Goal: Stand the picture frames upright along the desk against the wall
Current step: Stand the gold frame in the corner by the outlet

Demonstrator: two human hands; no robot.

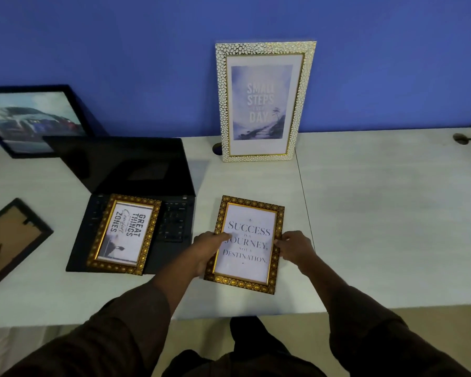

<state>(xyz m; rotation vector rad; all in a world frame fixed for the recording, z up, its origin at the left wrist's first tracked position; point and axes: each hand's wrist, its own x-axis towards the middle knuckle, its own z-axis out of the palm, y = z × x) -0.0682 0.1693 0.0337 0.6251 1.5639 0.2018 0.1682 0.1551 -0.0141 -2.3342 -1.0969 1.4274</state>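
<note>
Nearest the viewer, a gold-patterned rectangular picture frame reading "Success is a journey" (pixel 247 244) lies flat, face up, on the pale grey counter (pixel 378 213) near its front edge. The left hand (pixel 208 247) holds the frame's left edge, its grip closed on that edge with the thumb over the glass. The right hand (pixel 294 247) holds the right edge in the same closed grip.

To the left, a second gold-patterned frame reading "Great things" (pixel 125 234) lies flat on the keyboard of an open black laptop (pixel 136 170). At far left, a black frame (pixel 8 240) lies face down.

Farther back, a white pebble-textured frame reading "Small steps every day" (pixel 264 102) stands upright against the blue wall (pixel 120 50). A black-framed car picture (pixel 30 118) leans against the wall at left.
</note>
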